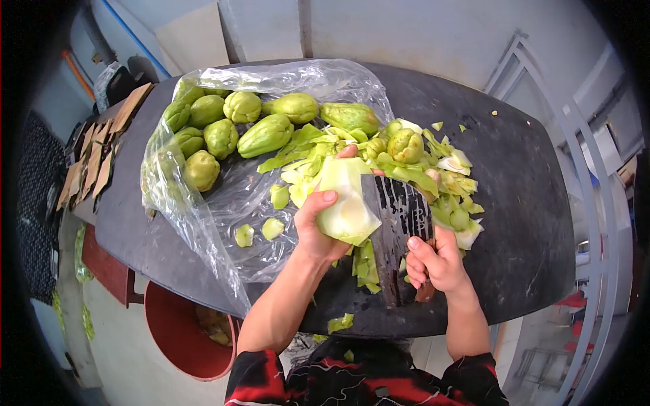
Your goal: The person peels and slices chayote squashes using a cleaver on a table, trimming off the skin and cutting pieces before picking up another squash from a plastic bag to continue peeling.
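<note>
In the head view, my left hand [318, 227] grips a peeled chayote [342, 206], pale green with flat cut faces. My right hand [437, 260] is closed round the handle of a wide, dark-bladed cleaver [399, 223]. The blade stands against the right side of the chayote; its exact contact edge is hard to make out. Behind and below both hands lies a heap of green peelings [305, 159], with a chayote [406, 145] resting on it at the right. A strip of peel [365, 267] hangs or lies just under the held chayote.
Several unpeeled chayotes [266, 135] lie on a clear plastic bag [230, 216] at the left of the dark table [521, 223]. Below the table's left front edge stands a red bucket [179, 338] with scraps inside. A metal railing [589, 155] runs along the right.
</note>
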A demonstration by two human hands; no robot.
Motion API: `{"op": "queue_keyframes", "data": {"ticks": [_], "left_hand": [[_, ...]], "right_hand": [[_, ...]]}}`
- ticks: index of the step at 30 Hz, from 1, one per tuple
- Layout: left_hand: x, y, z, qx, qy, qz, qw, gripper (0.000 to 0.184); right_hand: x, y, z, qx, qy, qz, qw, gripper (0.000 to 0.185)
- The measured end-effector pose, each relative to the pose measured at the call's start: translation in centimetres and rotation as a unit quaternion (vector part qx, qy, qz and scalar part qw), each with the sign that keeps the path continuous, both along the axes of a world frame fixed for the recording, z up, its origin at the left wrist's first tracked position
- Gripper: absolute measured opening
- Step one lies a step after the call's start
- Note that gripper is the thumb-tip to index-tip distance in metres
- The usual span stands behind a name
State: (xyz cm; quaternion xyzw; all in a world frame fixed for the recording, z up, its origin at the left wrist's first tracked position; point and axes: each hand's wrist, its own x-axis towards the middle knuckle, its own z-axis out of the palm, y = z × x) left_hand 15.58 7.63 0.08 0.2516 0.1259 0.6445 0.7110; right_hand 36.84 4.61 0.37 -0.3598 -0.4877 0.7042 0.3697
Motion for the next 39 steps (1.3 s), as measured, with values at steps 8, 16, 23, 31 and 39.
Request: {"op": "queue_keyframes", "data": {"ticks": [8, 16, 23, 31, 39], "left_hand": [[1.1, -0.3, -0.8, -0.01, 0.006, -0.017, 1.0, 0.085], [1.9, -0.5, -0.4, -0.035, -0.005, -0.042, 0.998, 0.087], [1.4, -0.9, 0.6, -0.031, 0.017, -0.071, 0.997, 0.088], [0.2, -1.1, 0.8, 0.001, 0.036, -0.053, 0.998, 0.09], [-0.1, 0.1, 0.8, 0.115, 0.181, 0.348, 0.913, 0.137]], "right_hand": [[-0.6, 0.0, -0.2, 0.006, 0.037, -0.007, 0.999, 0.016], [-0.4, -0.1, -0.4, 0.008, 0.053, -0.017, 0.998, 0.017], [-0.1, -0.3, 0.2, 0.028, 0.034, 0.004, 0.999, 0.018], [2.1, -0.1, 1.9, 0.056, 0.018, -0.015, 0.998, 0.013], [-2.9, -3.0, 1.1, 0.605, -0.29, -0.088, 0.736, 0.023]]}}
